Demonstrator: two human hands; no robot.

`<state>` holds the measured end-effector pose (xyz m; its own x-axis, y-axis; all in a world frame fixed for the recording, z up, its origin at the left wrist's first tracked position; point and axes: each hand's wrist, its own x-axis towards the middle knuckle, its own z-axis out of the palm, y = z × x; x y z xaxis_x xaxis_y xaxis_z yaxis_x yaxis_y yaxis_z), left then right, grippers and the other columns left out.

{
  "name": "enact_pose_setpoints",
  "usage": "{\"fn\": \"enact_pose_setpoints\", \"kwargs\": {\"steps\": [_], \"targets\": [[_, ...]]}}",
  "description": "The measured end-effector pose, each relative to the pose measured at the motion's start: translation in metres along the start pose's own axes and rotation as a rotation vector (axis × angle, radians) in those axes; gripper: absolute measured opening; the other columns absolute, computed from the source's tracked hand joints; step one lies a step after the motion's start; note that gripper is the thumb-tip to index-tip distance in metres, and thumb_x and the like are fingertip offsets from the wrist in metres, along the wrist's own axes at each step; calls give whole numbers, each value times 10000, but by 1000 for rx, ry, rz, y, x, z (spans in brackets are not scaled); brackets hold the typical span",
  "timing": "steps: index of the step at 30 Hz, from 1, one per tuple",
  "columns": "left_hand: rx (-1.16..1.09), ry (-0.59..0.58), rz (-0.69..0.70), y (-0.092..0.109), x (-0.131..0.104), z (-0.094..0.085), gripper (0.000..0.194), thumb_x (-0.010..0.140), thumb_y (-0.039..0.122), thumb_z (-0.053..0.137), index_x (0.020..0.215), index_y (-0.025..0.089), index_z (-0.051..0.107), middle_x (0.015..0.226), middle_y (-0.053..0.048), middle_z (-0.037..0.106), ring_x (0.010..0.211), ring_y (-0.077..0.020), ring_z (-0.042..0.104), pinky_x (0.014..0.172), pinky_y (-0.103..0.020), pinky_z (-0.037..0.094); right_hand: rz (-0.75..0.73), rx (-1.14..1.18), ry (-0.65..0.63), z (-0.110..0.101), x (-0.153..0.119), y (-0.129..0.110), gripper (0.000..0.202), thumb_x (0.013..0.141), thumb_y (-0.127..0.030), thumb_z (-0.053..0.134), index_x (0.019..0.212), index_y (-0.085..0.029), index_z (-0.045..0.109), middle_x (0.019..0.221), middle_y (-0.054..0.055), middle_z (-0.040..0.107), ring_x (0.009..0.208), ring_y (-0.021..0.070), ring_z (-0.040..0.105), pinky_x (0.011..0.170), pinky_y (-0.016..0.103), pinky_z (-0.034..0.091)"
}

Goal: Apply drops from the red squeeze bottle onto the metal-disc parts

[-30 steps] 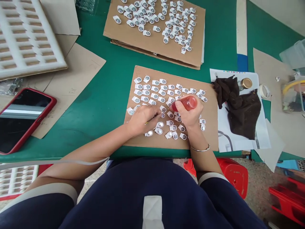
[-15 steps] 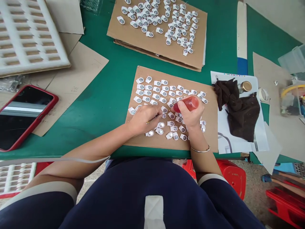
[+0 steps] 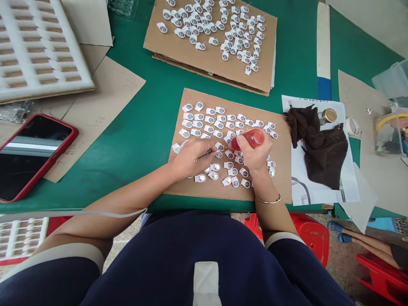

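Observation:
My right hand (image 3: pixel 256 154) is wrapped round a small squeeze bottle of red liquid (image 3: pixel 255 138), tipped so that its nozzle end points left and down over the small white pieces. My left hand (image 3: pixel 194 157) lies low over the cardboard sheet (image 3: pixel 236 192), fingers pinched, with a thin metal tool (image 3: pixel 204 156) held in it. Just right of its fingertips is one white piece with a round silvery disc (image 3: pixel 219 146). Many similar pieces lie in rough rows on the sheet around both hands; some are hidden beneath them.
Behind is a cardboard stack (image 3: pixel 181 46) covered with more such pieces. At left lie a red-cased phone (image 3: pixel 38 153) and a white foam tray (image 3: pixel 47 80). A dark cloth (image 3: pixel 327 153), a gold-lidded jar (image 3: pixel 329 115) and a tape roll (image 3: pixel 352 126) are at right.
The thin metal tool has tilted slightly within my left hand and shows more. My right hand and the bottle have barely moved. A person's legs show more at the lower right.

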<state>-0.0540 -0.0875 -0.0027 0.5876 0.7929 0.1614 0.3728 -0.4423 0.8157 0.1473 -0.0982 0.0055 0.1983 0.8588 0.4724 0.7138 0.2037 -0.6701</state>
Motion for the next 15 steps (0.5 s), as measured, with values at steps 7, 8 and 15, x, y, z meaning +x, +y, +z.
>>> {"fn": "enact_pose_setpoints", "kwargs": {"steps": [7, 8, 15], "targets": [[-68, 69, -119, -6, 4, 5, 65, 763, 165, 584, 731, 163, 640, 599, 35, 592, 522, -67, 490, 500, -205, 348, -10, 42, -19, 1, -1, 0, 273, 698, -441, 678, 749, -190, 584, 695, 14, 648, 643, 144, 611, 646, 333, 535], [-83, 70, -121, -6, 4, 5, 66, 765, 168, 585, 728, 161, 639, 603, 33, 595, 519, -67, 489, 496, -206, 350, -5, 40, -24, 1, -2, -1, 275, 699, -446, 676, 750, -192, 583, 698, 14, 651, 646, 146, 613, 649, 336, 536], [-175, 59, -160, -8, 7, 4, 69, 759, 168, 601, 692, 157, 616, 579, 37, 574, 486, -56, 457, 470, -199, 351, 21, 45, -35, 1, -3, -1, 276, 697, -456, 680, 746, -200, 591, 706, 8, 657, 655, 144, 618, 660, 333, 546]]}}
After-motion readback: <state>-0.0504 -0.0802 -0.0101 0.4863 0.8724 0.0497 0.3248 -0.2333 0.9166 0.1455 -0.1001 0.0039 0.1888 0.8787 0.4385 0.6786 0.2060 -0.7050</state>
